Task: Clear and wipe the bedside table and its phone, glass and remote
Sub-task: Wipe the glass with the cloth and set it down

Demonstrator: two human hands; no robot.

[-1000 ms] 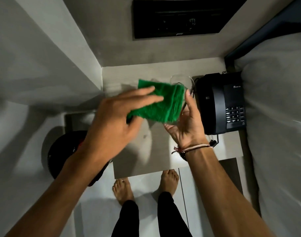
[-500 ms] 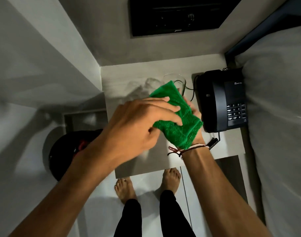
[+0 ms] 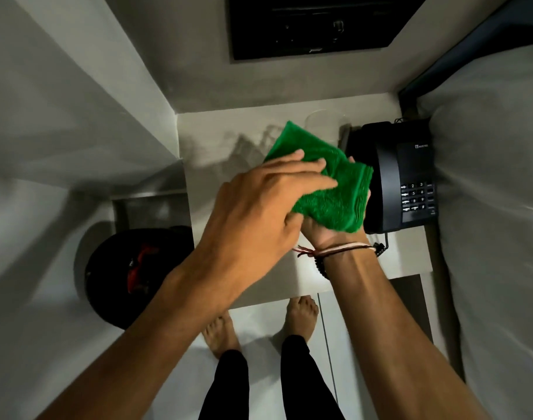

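- A green cloth (image 3: 328, 180) is held between both hands, above the worktop (image 3: 216, 183).
- The left hand (image 3: 259, 213) is laid on top of the cloth, with its fingers spread flat and the thumb tucked under the near edge.
- The right hand (image 3: 331, 231) is cupped under the cloth, palm up. Only its fingertips and wrist are seen. Whether something is wrapped inside the cloth cannot be told.
- The cloth looks to be folded or rubbed between the hands, so the wiping step seems to be in hand.
- The glass (image 3: 322, 122) is stood at the back of the worktop, just past the cloth and near the wall. It is clear and hard to see.
- The phone (image 3: 395, 177) is set on the right side of the worktop, just beside the cloth and close to the bed (image 3: 489, 207).
- The remote is not seen in this view.
- A dark round bin (image 3: 131, 271) is seen on the floor to the left of the worktop.
- Next, the cloth probably needs to be pressed on one thing, such as the glass or the phone. The glass should be gripped gently so it is not tipped over.
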